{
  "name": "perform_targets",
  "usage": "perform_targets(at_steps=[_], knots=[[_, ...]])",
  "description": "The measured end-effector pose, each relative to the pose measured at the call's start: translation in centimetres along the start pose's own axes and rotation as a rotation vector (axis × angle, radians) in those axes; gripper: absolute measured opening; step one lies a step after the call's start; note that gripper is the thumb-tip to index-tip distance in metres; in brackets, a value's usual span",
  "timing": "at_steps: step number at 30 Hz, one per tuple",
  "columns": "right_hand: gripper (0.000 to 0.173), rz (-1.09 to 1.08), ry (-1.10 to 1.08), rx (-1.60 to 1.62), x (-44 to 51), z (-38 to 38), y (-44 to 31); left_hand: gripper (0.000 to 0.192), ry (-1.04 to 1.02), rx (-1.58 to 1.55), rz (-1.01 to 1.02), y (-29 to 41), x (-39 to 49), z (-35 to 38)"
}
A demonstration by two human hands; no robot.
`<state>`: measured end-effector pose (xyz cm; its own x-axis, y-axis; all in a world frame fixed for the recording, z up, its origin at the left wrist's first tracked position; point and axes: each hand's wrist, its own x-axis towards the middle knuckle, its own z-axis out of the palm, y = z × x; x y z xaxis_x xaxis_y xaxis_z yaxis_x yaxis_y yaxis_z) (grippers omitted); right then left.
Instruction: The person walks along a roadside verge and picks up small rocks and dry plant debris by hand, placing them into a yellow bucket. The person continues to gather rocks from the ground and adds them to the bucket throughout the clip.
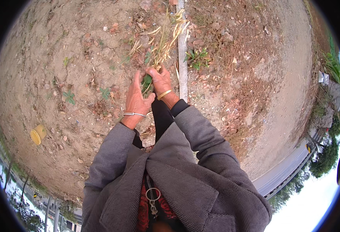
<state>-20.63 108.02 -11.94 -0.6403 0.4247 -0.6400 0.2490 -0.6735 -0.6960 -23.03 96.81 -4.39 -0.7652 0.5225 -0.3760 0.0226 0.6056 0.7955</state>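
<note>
A bunch of plant stems (160,50) with dry, straw-coloured pods points away from me over the soil. My right hand (162,84), with a gold-coloured bangle at its wrist, grips the bunch near its lower end. Green leaves (147,81) show between my two palms. My left hand (137,94), wearing a silver-coloured bangle, curls around the leafy lower part, its thumb and fingers on either side. Part of the stems is hidden behind the hands.
A narrow pale edging strip (183,58) runs along the ground right of my hands. Beyond it grows a small green plant (197,57). A yellow bucket (38,134) lies tipped at the left. Small weeds (69,97) and dry leaves dot the soil.
</note>
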Motion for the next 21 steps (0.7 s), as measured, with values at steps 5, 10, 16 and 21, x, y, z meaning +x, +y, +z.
perform_targets(at_steps=[5, 10, 16, 21], knots=[[0.021, -0.11, 0.257, -0.145, 11.1, -14.0, -2.4, 0.077, -0.139, 0.023, -0.076, 0.1, -0.1, 6.3], [0.037, -0.164, 0.525, -0.605, 17.6, -27.7, -0.1, 0.073, -0.258, -0.001, -0.266, -7.1, -2.3, 8.1], [0.068, 0.06, 0.703, -1.305, 21.0, -35.0, 5.7, 0.067, -0.232, 0.295, -0.523, -22.0, -5.5, 4.3], [0.059, 0.112, 0.805, -1.411, 24.3, -36.1, 9.6, 0.06, -0.159, 0.341, -0.473, -32.9, -4.5, 2.3]])
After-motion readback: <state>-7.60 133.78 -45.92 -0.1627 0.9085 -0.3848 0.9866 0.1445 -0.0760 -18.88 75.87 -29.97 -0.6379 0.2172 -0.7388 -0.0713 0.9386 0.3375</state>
